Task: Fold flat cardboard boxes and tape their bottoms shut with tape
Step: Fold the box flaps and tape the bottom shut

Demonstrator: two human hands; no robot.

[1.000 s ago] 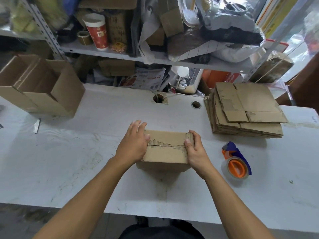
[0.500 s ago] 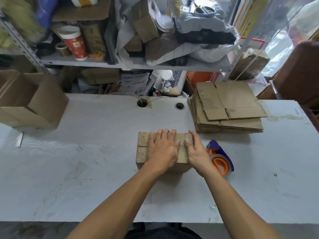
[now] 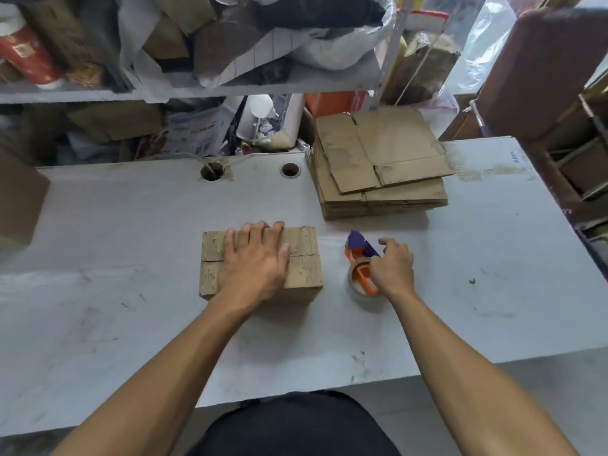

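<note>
A small folded cardboard box (image 3: pixel 304 258) stands on the white table (image 3: pixel 131 307), its closed flaps facing up. My left hand (image 3: pixel 255 258) lies flat on those flaps and presses them down, fingers straight. Just right of the box sits an orange and blue tape dispenser (image 3: pixel 360 260) with a roll of clear tape. My right hand (image 3: pixel 393 268) is on the dispenser with its fingers curling round the orange handle. A stack of flat cardboard boxes (image 3: pixel 381 166) lies behind the dispenser near the table's far edge.
Two round cable holes (image 3: pixel 290 169) pierce the table's far side. An assembled box (image 3: pixel 19 199) sits at the left edge. Cluttered shelves (image 3: pixel 197 90) rise behind the table, and a brown chair back (image 3: pixel 539 60) stands at the right.
My right hand left the box's right edge and moved right onto the tape dispenser. My left hand slid to the middle of the flaps and stays pressed there.
</note>
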